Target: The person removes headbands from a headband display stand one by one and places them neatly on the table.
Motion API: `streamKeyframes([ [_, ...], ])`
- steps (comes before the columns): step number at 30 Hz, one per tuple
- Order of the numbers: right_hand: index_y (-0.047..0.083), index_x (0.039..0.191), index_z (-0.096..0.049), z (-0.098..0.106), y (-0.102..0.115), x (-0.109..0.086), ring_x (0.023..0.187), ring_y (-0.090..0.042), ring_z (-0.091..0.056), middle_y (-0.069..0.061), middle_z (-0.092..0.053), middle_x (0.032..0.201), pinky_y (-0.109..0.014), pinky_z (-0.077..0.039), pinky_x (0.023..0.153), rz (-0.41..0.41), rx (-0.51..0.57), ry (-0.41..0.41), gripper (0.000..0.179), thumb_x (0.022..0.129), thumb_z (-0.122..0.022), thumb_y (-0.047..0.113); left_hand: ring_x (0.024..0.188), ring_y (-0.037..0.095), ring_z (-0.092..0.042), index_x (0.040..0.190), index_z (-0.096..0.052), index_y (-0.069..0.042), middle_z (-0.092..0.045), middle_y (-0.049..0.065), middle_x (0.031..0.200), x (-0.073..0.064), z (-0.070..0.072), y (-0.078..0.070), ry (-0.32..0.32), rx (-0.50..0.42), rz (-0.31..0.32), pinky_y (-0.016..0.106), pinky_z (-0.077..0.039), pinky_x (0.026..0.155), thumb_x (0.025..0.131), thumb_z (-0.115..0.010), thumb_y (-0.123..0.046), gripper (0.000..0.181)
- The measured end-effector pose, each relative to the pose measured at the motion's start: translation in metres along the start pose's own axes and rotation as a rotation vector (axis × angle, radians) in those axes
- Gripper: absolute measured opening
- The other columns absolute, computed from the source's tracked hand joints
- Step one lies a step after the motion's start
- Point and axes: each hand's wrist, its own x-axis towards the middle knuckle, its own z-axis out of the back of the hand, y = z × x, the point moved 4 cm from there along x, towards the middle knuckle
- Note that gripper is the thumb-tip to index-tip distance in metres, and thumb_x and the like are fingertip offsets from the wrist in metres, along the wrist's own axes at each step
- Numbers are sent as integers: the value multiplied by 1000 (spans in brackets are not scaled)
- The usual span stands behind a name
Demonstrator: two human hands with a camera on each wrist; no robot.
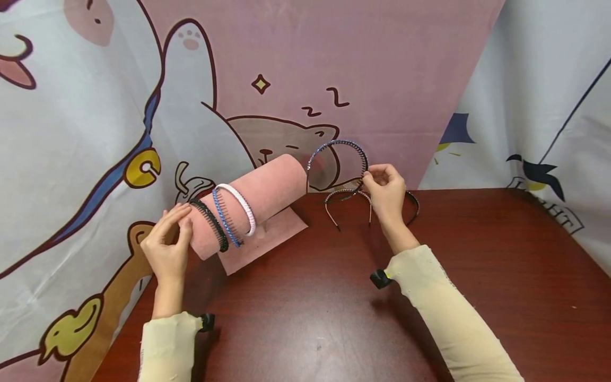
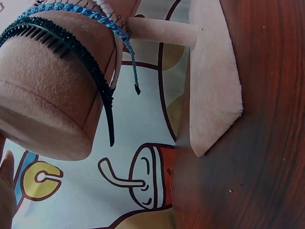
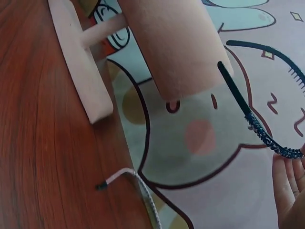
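Observation:
My right hand [image 1: 387, 193] pinches one side of a dark toothed headband with blue glittery beads [image 1: 341, 141], held upright just off the right end of a pink padded headband stand [image 1: 277, 183]. In the right wrist view, an end of this headband [image 3: 273, 144] overlaps the stand's roll. Around the roll sit a black beaded headband [image 1: 210, 220], a blue braided headband [image 1: 224, 217] and a pale pink-white headband [image 1: 246, 207]. My left hand [image 1: 167, 244] touches the roll's left end with extended fingers, beside the black headband. The left wrist view shows only a sliver of that hand.
A light sparkly headband [image 1: 328, 200] stands on the brown table [image 1: 305, 329] behind the right hand, with a dark headband [image 1: 417, 204] partly hidden by that hand. The stand's flat pink base [image 1: 267, 241] rests on the table. A cartoon-print cloth [image 1: 406, 63] hangs close behind.

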Motion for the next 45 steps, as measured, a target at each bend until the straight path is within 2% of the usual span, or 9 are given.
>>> streamKeyframes([
  [5, -17, 103, -65, 16, 17, -3, 60, 3, -60, 16, -65, 69, -10, -50, 58, 14, -17, 27, 23, 87, -65, -1, 105, 2, -70, 97, -77, 5, -73, 29, 98, 0, 1, 1, -3, 6, 3, 26, -45, 110, 84, -72, 0, 15],
  [9, -16, 106, -68, 28, 16, -2, 61, 5, -60, 19, -65, 68, -9, -50, 60, 6, -51, 34, 25, 88, -68, 1, 105, 0, -69, 97, -77, 5, -73, 29, 98, 1, 1, 1, -2, 8, 4, 25, -45, 110, 84, -71, 0, 15],
  [16, -1, 103, -77, 52, -15, 14, 59, 8, -54, 28, -63, 64, -10, -39, 54, 38, -196, -27, 22, 88, -75, 15, 105, 1, -70, 97, -77, 6, -74, 28, 98, 1, 3, 2, -2, 5, -10, 25, -45, 109, 84, -71, 0, 15],
  [19, 2, 102, -79, 61, -20, 16, 60, 7, -51, 31, -63, 66, -12, -36, 53, 46, -235, -47, 23, 87, -77, 20, 105, 2, -70, 97, -77, 6, -73, 28, 98, 1, 3, 2, -2, 0, -14, 25, -45, 109, 84, -71, 0, 16],
  [28, 1, 104, -78, 90, -33, 22, 65, 13, -60, 33, -65, 70, -5, -47, 60, -3, -262, -67, 26, 86, -78, 19, 105, 2, -70, 97, -77, 6, -73, 29, 97, 2, 3, 2, -4, 4, -16, 25, -45, 109, 84, -71, 1, 15],
  [34, 2, 104, -78, 111, -38, 23, 77, 15, -61, 39, -63, 73, -6, -44, 67, 24, -333, -96, 27, 86, -78, 22, 106, 4, -71, 97, -77, 7, -73, 29, 98, 2, 3, 2, 2, 5, -16, 25, -45, 109, 83, -70, 3, 15],
  [41, 2, 106, -78, 136, -44, 27, 76, 14, -58, 41, -61, 70, -7, -42, 63, -29, -393, -128, 31, 86, -78, 25, 106, 12, -72, 96, -77, 7, -73, 28, 99, 1, 2, 3, 3, -6, -19, 26, -45, 109, 83, -70, 3, 15],
  [45, 2, 108, -77, 151, -50, 31, 76, 17, -56, 43, -59, 69, -6, -41, 64, -55, -430, -154, 32, 87, -78, 26, 106, 10, -72, 96, -77, 6, -74, 28, 98, 1, 1, 3, 7, -3, -20, 26, -45, 109, 84, -70, 2, 15],
])
